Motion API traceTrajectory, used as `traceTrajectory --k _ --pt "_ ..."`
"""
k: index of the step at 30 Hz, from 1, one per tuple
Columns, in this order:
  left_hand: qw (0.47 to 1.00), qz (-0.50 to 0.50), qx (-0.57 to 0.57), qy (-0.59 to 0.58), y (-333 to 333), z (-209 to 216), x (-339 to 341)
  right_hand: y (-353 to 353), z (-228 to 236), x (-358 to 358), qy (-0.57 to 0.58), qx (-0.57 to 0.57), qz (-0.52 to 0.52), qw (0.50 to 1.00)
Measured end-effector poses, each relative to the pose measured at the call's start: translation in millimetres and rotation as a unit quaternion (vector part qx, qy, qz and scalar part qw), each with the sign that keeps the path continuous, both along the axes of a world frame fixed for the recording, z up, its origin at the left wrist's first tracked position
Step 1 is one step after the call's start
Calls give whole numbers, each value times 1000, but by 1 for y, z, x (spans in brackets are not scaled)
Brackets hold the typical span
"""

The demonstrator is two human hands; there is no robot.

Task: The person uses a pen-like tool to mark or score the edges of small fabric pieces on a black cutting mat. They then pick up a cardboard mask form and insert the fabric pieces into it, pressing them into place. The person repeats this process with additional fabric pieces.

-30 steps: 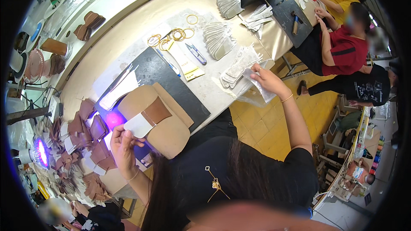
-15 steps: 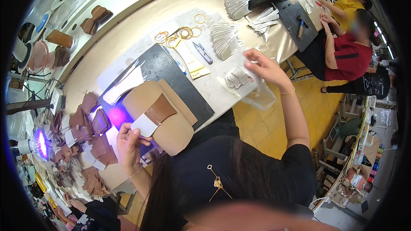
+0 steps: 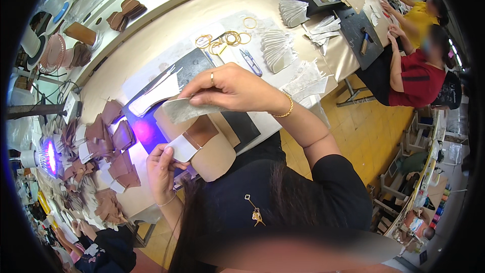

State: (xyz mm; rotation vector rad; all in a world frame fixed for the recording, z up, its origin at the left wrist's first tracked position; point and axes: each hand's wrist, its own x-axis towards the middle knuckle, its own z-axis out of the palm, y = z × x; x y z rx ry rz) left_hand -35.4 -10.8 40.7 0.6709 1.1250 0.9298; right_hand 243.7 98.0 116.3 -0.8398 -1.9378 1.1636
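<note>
My left hand (image 3: 162, 167) pinches the white end of a two-part leather piece (image 3: 203, 130), whose other part is brown, joined at a seam. The piece lies over a tan rounded board (image 3: 214, 161) at the table's near edge. Above it, my right hand (image 3: 230, 88) has thumb and fingers closed on a thin greyish-white piece (image 3: 189, 112), held tilted over the board. This piece hides part of the board. A black mat (image 3: 242, 126) lies beneath, with long white cut pieces (image 3: 154, 96) on its left part.
Blue snips (image 3: 251, 63), rubber bands (image 3: 232, 39) and fanned white pieces (image 3: 278, 53) lie beyond my right hand. Brown and white leather pieces (image 3: 101, 141) pile up at left by a glowing lamp (image 3: 49, 157). A hammer (image 3: 364, 44) lies near co-workers (image 3: 419, 78) at far right.
My right hand has moved left from the small white stack to above the board, now with a greyish-white piece in it. My left hand keeps its hold; the whole view has shifted slightly.
</note>
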Motion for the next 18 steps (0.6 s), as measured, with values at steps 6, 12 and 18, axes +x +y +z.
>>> traceTrajectory --k 6,12,18 --pt "1000 2 17 -22 -3 -4 -1 6 7 -3 -45 -56 -12 997" --pt "998 27 1 -52 -9 -5 0 4 11 -9 -60 -128 -8 990" --pt "998 17 1 -54 -9 5 3 -2 6 -32 -129 -210 61 967"
